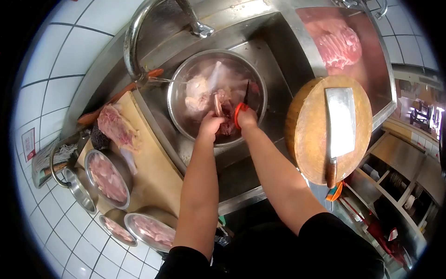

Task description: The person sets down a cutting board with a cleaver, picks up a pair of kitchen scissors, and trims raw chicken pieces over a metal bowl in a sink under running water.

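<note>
Left fingers [218, 120] clamp raw red meat [226, 99], right fingers [246, 114] red-handled dark-bladed scissors [237, 114]; pink pieces [109, 177] already in steel bowls [124, 201], pale chunks [197, 87] soaking

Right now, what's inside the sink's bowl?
The bowl holds water, pale meat and a darker piece at the left hand; scissors reach in. Its bottom is covered.

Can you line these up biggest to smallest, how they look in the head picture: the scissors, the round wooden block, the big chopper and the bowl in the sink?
Largest: bowl and wooden block, too alike to rank
Next: chopper
Smallest: scissors, partly hidden by the right hand
</note>
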A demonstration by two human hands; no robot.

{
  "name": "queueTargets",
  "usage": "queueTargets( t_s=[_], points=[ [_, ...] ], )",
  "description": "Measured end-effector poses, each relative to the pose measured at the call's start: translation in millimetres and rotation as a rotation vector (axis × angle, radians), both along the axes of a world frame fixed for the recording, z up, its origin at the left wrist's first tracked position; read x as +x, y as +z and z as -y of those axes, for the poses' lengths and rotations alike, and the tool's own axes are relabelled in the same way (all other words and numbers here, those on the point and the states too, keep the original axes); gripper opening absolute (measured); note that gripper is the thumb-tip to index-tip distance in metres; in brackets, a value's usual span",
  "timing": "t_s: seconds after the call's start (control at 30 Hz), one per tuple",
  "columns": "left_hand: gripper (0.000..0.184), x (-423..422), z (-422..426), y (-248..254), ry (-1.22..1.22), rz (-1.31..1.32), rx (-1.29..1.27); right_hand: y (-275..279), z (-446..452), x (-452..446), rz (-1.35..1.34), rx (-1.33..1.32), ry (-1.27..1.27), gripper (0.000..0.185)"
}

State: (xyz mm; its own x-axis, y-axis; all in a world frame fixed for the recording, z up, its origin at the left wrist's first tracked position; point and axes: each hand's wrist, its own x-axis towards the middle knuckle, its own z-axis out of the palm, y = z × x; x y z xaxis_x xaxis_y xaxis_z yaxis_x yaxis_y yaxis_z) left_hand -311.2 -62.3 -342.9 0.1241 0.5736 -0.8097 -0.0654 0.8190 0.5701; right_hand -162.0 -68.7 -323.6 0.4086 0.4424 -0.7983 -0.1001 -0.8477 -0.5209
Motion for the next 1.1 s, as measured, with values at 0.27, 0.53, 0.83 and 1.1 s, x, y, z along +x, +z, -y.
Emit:
queueTargets(
  t_s=[0.27,0.53,0.83,1.1],
  points=[
    [0.032,20,-1,-13,0.196,0.171,0.021,-24,7,13,-0.141,0.033,-0.148,0.043],
    [0.027,-31,-16,35,0.341,0.582,0.092,60,-17,8,0.216,0.452,-0.016,0.027],
    [0.026,-78,-85,152,0.157,0.318,0.135,117,-94,10,0.070,0.528,0.462,0.027],
    [0.029,-108,-137,176,0.040,0.389,0.164,107,-99,0,-0.291,0.656,0.786,0.033]
  ],
)
